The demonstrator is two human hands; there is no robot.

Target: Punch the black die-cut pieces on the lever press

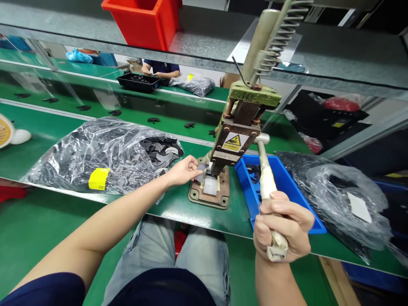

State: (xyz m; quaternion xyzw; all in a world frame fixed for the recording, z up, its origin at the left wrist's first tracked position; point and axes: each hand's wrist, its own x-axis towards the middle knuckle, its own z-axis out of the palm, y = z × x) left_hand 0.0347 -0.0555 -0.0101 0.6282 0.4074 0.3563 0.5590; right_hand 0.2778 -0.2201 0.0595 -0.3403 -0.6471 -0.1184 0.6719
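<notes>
A hand press [237, 140] with a yellow warning label stands on the green table [38, 221]. My right hand [282, 225] is wrapped round the taped end of the press lever [265, 178], which slants down toward me. My left hand [185, 170] reaches to the press base [208, 193], its fingers pinched on a small grey part [201, 168] under the press head. A pale block sits on the base plate.
A clear bag of dark flat parts [105, 155] with a yellow tag lies left of the press. A blue tray [277, 187] and another bag [344, 195] lie to the right. Behind runs a green conveyor with dark pieces; another person's hands work at a black tray [140, 80].
</notes>
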